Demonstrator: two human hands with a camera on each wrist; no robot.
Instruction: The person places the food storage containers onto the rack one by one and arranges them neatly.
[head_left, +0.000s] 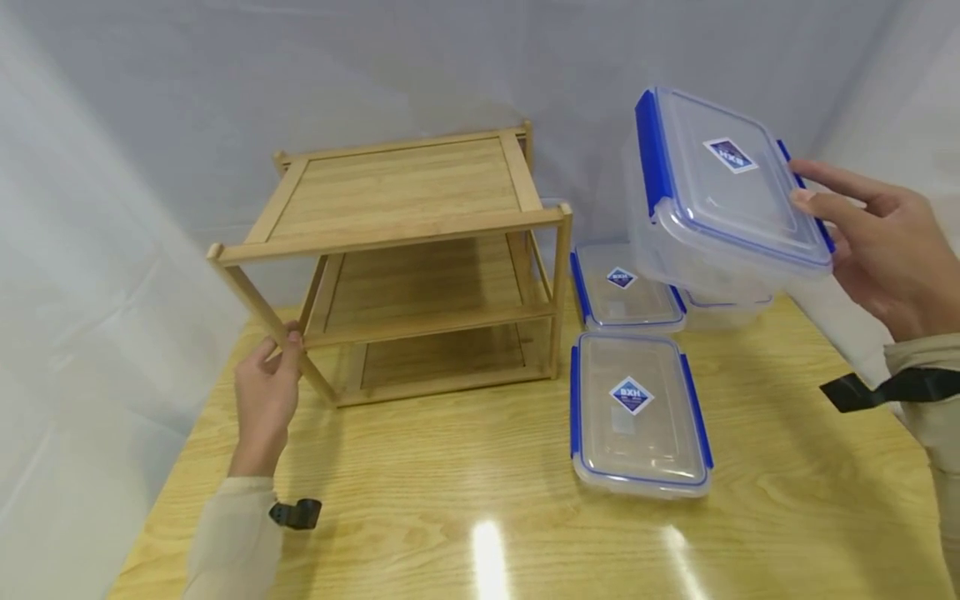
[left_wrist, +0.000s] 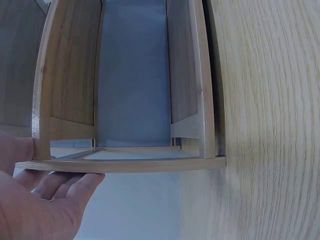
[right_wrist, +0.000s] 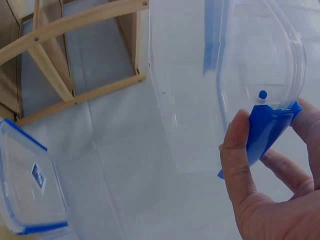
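Right hand [head_left: 888, 250], upper right, pinches a lidded container [head_left: 720, 200] by its blue clip, raised clear; left hand [head_left: 266, 392] curls round the bamboo rack [head_left: 405, 258] leg, apparently steadying it

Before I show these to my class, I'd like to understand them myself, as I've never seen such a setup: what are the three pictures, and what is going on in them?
There is no machine here: a person wears three cameras. The big picture comes from the head and looks down at a wooden table. The other two come from the wrists.

The left hand grips the front leg of a bamboo shelf rack that stands on the table; the left wrist view looks along that rack.

The right hand holds a clear plastic box with blue clips in the air. In the right wrist view its fingers pinch one blue clip.

Two more lidded boxes lie flat on the table: one near the front and one behind it. Another container sits partly hidden behind the raised box.
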